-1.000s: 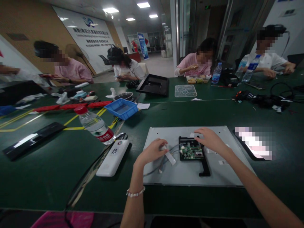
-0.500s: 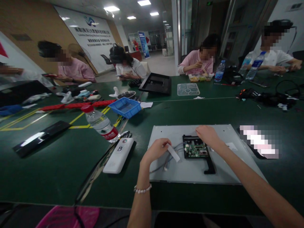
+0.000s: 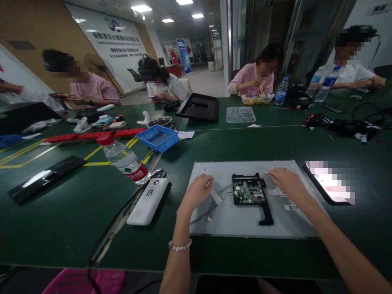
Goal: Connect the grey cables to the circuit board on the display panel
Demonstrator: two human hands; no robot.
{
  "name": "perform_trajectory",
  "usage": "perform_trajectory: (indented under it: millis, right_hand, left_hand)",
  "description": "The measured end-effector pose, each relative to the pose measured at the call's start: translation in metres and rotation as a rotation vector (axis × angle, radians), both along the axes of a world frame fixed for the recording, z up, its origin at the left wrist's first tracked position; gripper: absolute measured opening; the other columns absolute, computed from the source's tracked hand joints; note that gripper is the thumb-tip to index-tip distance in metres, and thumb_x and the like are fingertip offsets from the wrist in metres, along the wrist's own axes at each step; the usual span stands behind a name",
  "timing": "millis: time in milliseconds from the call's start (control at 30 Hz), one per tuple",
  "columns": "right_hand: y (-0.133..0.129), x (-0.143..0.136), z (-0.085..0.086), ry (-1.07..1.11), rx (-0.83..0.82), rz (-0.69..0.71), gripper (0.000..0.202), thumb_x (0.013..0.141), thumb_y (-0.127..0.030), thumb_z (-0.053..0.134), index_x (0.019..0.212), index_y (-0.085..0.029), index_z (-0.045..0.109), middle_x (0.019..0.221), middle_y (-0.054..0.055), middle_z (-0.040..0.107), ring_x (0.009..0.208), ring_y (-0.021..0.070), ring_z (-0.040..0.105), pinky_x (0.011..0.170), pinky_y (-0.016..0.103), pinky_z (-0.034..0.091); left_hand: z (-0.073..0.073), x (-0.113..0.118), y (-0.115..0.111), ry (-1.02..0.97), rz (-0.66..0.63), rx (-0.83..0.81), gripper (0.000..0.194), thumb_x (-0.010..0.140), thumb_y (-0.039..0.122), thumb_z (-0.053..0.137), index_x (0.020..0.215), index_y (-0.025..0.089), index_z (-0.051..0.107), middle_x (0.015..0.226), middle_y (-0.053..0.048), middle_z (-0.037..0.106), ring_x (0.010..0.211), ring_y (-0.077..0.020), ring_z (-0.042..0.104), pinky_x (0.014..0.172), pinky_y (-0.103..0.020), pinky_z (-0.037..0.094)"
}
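A light grey flat panel (image 3: pixel 226 224) lies in front of me. On its middle sits a black plastic bracket (image 3: pixel 269 216) around a green circuit board (image 3: pixel 249 194). My left hand (image 3: pixel 200 190) is closed over the panel's left part, pinching a pale strip of tape (image 3: pixel 216 197) that hangs over grey cables (image 3: pixel 225 190). My right hand (image 3: pixel 284 181), fingers pinched together, is just right of the bracket's upper corner. What sits between those fingertips is too small to make out. A white label (image 3: pixel 291 207) shows on the panel beneath my right wrist.
Left of the panel are a white power bank (image 3: pixel 147 202), a water bottle (image 3: pixel 125 161) and black cables (image 3: pixel 113 228). A lit phone (image 3: pixel 329 183) lies to the right. Farther back stand a blue basket (image 3: pixel 159 139) and a black tray (image 3: pixel 199 107). Several people sit across the table.
My right hand has moved right, off the bracket's upper corner, uncovering it. My left hand still holds the strip, nearly in place. The view has shifted slightly.
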State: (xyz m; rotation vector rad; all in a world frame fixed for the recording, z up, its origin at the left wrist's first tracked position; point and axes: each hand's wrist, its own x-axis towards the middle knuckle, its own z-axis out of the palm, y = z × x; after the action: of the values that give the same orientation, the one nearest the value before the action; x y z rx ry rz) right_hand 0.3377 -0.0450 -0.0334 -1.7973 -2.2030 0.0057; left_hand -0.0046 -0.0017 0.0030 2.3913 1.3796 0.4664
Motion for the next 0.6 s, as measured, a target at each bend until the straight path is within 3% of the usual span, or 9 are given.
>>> perform_trajectory:
  millis: [133,233,433,600]
  right_hand:
    - [0.001,0.000,-0.007,0.053,-0.004,-0.012,0.027,0.088,-0.024,0.039,0.098,-0.020,0.064,0.099,0.008,0.066,0.095,0.0232,0.059,0.080,0.035,0.044]
    - [0.000,0.000,-0.010,0.068,0.022,-0.021,0.027,0.087,-0.023,0.040,0.099,-0.020,0.064,0.100,0.008,0.066,0.096,0.0223,0.059,0.081,0.035,0.044]
    - [0.000,0.000,-0.016,0.059,0.067,-0.031,0.025,0.086,-0.021,0.043,0.098,-0.020,0.065,0.101,0.006,0.067,0.096,0.0206,0.060,0.082,0.033,0.045]
    - [0.003,0.005,-0.022,0.082,0.074,-0.026,0.024,0.085,-0.022,0.045,0.098,-0.021,0.065,0.102,0.005,0.067,0.095,0.0205,0.060,0.081,0.033,0.046]
  left_hand:
    - [-0.001,0.009,0.000,-0.027,-0.008,0.105,0.030,0.082,0.014,0.046,0.111,0.020,0.053,0.113,-0.007,0.054,0.107,-0.0198,0.051,0.094,-0.037,0.040]
    - [0.004,0.023,-0.004,-0.043,-0.083,0.121,0.035,0.085,0.017,0.045,0.119,0.021,0.047,0.124,-0.007,0.047,0.116,-0.0196,0.045,0.100,-0.038,0.036]
    - [0.019,0.056,-0.008,0.002,-0.280,-0.003,0.052,0.087,0.028,0.047,0.135,0.027,0.027,0.141,-0.006,0.030,0.131,-0.0226,0.028,0.107,-0.041,0.027]
    - [0.012,0.071,0.002,0.075,-0.417,-0.163,0.090,0.072,0.048,0.064,0.142,0.023,0.013,0.148,-0.011,0.014,0.136,-0.0299,0.013,0.109,-0.044,0.021]
